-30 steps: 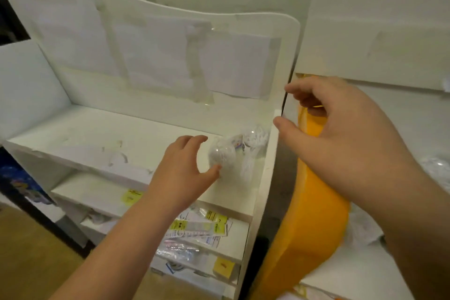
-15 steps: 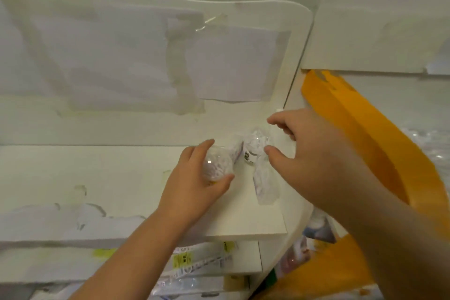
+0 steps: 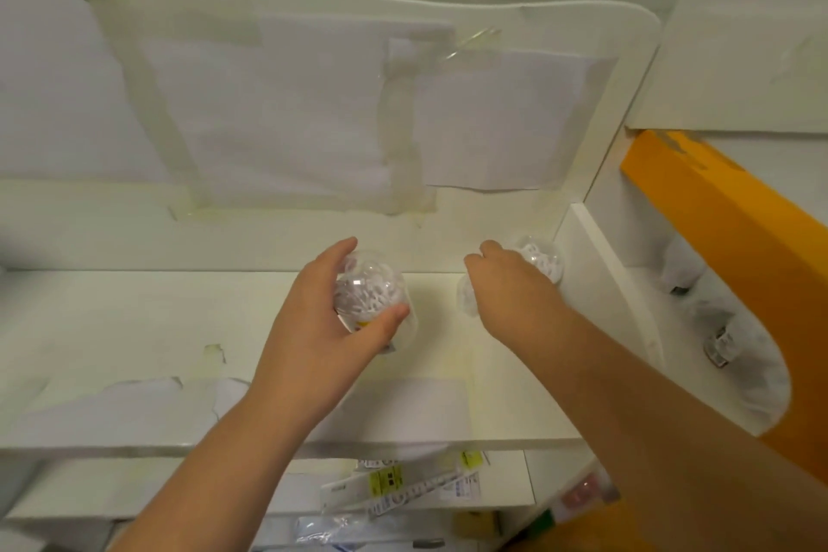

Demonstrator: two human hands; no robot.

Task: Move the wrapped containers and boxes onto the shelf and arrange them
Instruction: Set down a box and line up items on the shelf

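Left hand (image 3: 313, 327) grips a clear wrapped container (image 3: 369, 294) of white bits: thumb at its 5 o'clock, fingers curled over its 10 o'clock. It sits on or just above the top shelf (image 3: 134, 327); I can't tell whether the base is down.

Right hand (image 3: 506, 282) is at 3 o'clock from the left one, fingers curled over a second clear container (image 3: 542, 262) tucked in the back right corner, touching or just beside the side panel (image 3: 600, 282). Knuckles hide the contact, so I can't say whether it pinches or only rests on it. A bit of loose wrap (image 3: 466, 296) shows at the hand's 9 o'clock.

Step in hand, as I read it: set the pair side by side along the back wall (image 3: 269, 233).

How to do it well:
- Seat the right one flat first, snug in the corner, as the datum.
- Slide the left one toward 2 o'clock until it is just beside its neighbour, not jammed against it.
- Keep the base flat; the round body will likely roll if it tips.
- Tuck the loose wrap under or behind, so it doesn't snag or drag the neighbour when the hand lifts.
- Let go straight up, one hand at a time.

Risk: slick film, light contents, easy to knock over.

More wrapped items (image 3: 717, 341) lie at 3 o'clock, in the next unit behind the orange panel (image 3: 739, 238).
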